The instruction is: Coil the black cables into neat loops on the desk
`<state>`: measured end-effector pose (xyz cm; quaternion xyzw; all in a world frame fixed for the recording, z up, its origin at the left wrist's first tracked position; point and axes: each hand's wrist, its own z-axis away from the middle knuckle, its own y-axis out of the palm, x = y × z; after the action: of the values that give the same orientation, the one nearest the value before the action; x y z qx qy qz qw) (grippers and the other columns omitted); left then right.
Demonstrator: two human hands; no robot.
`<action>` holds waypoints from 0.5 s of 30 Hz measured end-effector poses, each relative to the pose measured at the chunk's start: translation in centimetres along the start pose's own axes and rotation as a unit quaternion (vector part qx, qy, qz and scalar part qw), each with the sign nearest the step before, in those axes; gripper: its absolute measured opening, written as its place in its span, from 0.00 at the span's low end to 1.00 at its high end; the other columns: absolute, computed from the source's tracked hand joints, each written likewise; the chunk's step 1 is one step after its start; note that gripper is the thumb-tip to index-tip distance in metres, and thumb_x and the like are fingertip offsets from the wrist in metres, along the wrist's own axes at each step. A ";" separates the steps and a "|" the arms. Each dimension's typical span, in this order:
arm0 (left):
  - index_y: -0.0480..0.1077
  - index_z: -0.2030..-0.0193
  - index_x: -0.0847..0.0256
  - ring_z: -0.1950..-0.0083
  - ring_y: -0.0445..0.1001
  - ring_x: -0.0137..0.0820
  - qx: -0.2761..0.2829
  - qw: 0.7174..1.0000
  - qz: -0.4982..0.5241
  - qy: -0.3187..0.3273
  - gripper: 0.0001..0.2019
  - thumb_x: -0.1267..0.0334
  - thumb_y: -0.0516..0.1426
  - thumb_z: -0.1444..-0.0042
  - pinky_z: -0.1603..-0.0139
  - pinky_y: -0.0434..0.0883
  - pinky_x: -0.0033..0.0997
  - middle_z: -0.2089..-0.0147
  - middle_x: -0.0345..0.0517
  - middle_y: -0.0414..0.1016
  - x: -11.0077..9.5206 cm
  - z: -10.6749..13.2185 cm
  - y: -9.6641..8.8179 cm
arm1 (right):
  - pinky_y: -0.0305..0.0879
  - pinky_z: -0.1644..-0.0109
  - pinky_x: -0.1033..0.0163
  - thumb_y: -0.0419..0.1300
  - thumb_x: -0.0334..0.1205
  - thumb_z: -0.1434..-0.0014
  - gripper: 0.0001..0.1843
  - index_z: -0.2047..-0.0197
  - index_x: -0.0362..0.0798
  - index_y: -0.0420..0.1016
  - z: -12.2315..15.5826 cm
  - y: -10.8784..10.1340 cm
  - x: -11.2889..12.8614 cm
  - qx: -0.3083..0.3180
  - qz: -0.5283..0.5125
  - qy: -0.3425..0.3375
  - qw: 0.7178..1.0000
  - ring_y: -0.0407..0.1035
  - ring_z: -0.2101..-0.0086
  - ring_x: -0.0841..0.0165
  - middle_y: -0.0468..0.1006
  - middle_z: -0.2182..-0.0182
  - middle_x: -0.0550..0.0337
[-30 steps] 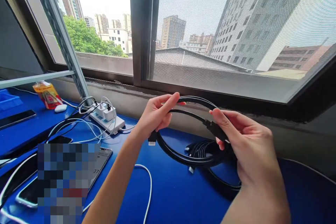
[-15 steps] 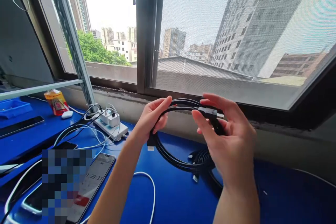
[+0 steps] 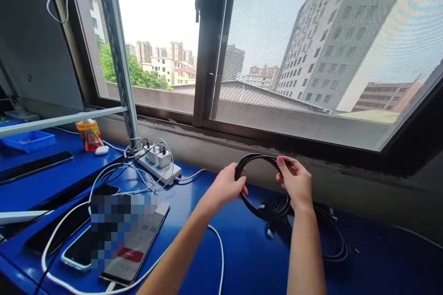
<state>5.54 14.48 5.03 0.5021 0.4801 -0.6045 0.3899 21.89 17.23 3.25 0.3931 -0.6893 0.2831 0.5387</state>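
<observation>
I hold a coiled black cable (image 3: 259, 158) upright above the blue table (image 3: 242, 258). My left hand (image 3: 226, 185) is closed round the left side of the loop. My right hand (image 3: 296, 182) grips the right side near the top, fingers curled over the cable. Under the loop, a pile of more black cables (image 3: 311, 226) lies on the table against the wall.
A white power strip (image 3: 159, 167) with plugged chargers and white cords sits to the left. Phones (image 3: 136, 244) lie at the lower left. A small orange bottle (image 3: 88, 133) and a blue tray (image 3: 27, 140) stand further left. The window sill runs behind.
Both hands have moved away from me and down toward the wall with the cable. My right hand has shifted from the connector to the loop's right side. The view has widened.
</observation>
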 end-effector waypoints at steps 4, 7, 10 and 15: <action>0.65 0.60 0.64 0.84 0.63 0.24 -0.064 0.997 0.007 -0.037 0.09 0.77 0.48 0.45 0.82 0.63 0.22 0.82 0.32 0.64 3.5 -0.5 -0.2 | 0.55 0.87 0.70 0.73 0.52 0.80 0.33 0.68 0.44 0.75 0.3 0.2 -0.6 0.125 0.046 0.043 0.990 0.65 0.82 0.72 0.74 0.76 0.60; 0.63 0.52 0.65 0.85 0.63 0.23 -0.115 0.992 0.018 -0.058 0.14 0.76 0.49 0.45 0.83 0.63 0.23 0.78 0.33 0.65 5.6 -0.5 -1.1 | 0.63 0.84 0.68 0.72 0.38 0.72 0.21 0.70 0.45 0.77 0.6 0.8 -1.3 0.206 0.075 0.074 0.973 0.68 0.82 0.71 0.75 0.77 0.61; 0.61 0.47 0.65 0.84 0.65 0.22 -0.162 0.984 0.025 -0.068 0.17 0.74 0.51 0.45 0.80 0.64 0.22 0.72 0.37 0.68 7.0 -0.5 -2.0 | 0.65 0.81 0.69 0.69 0.29 0.63 0.12 0.71 0.44 0.76 0.7 1.8 -2.7 0.237 0.100 0.096 0.962 0.67 0.83 0.73 0.73 0.80 0.64; 0.66 0.48 0.63 0.77 0.69 0.23 -0.214 0.974 0.018 -0.071 0.23 0.77 0.56 0.53 0.65 0.71 0.28 0.57 0.47 0.72 8.5 -0.6 -2.4 | 0.67 0.76 0.71 0.62 0.34 0.44 0.07 0.61 0.41 0.72 0.8 3.6 -6.5 0.237 0.145 0.129 0.952 0.67 0.77 0.77 0.73 0.73 0.64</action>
<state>1.76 15.75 -2.88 0.3715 0.5606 -0.5142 0.5323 19.17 19.99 -3.07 0.3653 -0.5764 0.5616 0.4679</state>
